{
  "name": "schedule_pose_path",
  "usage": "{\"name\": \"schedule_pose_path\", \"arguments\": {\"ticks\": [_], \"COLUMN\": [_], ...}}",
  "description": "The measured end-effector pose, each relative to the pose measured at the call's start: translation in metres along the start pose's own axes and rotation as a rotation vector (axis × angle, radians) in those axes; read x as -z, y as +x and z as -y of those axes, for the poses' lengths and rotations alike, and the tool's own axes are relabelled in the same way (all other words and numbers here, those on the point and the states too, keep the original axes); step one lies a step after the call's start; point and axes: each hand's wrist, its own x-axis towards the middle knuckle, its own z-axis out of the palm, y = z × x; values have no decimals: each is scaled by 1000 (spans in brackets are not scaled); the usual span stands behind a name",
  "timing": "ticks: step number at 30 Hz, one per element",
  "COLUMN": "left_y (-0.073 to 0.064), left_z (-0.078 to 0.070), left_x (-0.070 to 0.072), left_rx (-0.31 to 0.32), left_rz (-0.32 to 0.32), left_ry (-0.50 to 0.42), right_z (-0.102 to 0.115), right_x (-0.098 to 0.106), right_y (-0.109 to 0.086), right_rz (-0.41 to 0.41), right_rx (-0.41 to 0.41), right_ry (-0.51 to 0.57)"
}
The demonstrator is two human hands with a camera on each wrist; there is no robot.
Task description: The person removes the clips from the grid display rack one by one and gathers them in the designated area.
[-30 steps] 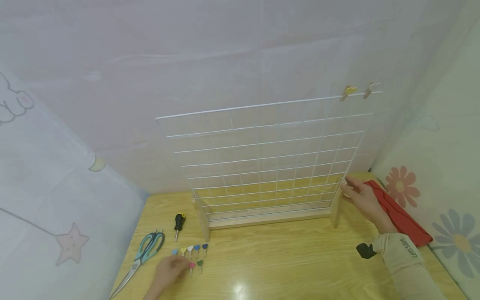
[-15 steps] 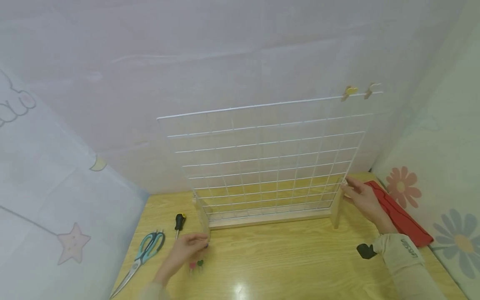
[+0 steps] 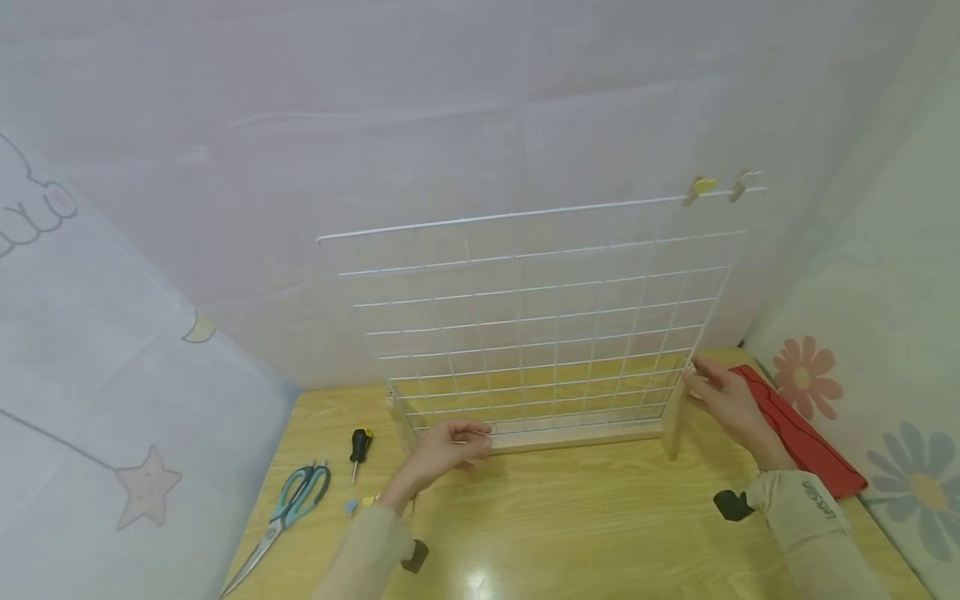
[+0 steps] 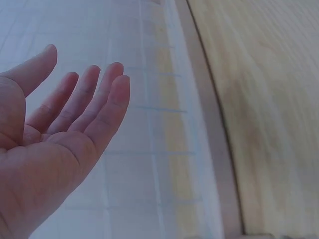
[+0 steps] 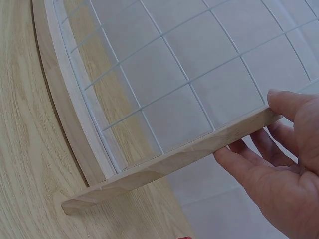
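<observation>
A white wire grid panel (image 3: 512, 215) stands upright in a wooden stand (image 3: 585, 437). At its right end, my right hand (image 3: 723, 406) grips the upper part of the wooden side post (image 5: 174, 157), thumb on one face and fingers on the other. My left hand (image 3: 447, 450) is in front of the grid's lower left part. Its fingers are loosely bent, and the left wrist view shows nothing in the palm (image 4: 45, 159). A yellow heart clip (image 3: 703, 186) and a white clip (image 3: 748, 177) sit on the grid's top wire, at the right.
Left on the table are scissors (image 3: 276, 523) with blue handles and a black screwdriver (image 3: 360, 446). Small heart clips, among them a light blue one (image 3: 351, 507), lie partly hidden behind my left forearm. A red item (image 3: 806, 446) lies at the right by the wall.
My left hand has moved from over the row of heart clips, right and away from me, to the grid's lower left part. My right hand stays on the post.
</observation>
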Motion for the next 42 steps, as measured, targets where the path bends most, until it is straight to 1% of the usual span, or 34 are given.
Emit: {"name": "schedule_pose_path", "arguments": {"ticks": [3,6,12,17,19,22,26,30,32,35,39,42], "left_y": [13,23,45,58,61,65,66,67,68,69,70,70], "left_z": [-15,-33,-80,-122,-139,-163,-196,-231,-247,-269,-295,-314], "left_x": [-3,-7,-22,-34,-37,-39,-39,-39,-40,-41,-44,-47], "left_rx": [-40,-71,-127,-226,-273,-325,-380,-420,-457,-534,-621,-665], "left_rz": [31,43,89,118,123,128,106,59,36,3,-22,-34], "left_ry": [15,40,97,161,187,232,315,348,365,409,467,500], "right_z": [1,0,1,4,5,6,8,8,9,10,12,12], "right_x": [0,-1,0,-1,-2,-2,-3,-3,-3,-3,0,1], "right_y": [0,2,3,3,3,3,3,2,2,1,1,1], "right_rz": [1,1,-8,-11,-15,-18,-16,-11,-10,-7,-7,-10], "right_rx": [5,17,17,26,30,35,37,31,27,25,28,30], "right_ry": [0,-1,20,34,52,74,75,73,76,60,35,41]}}
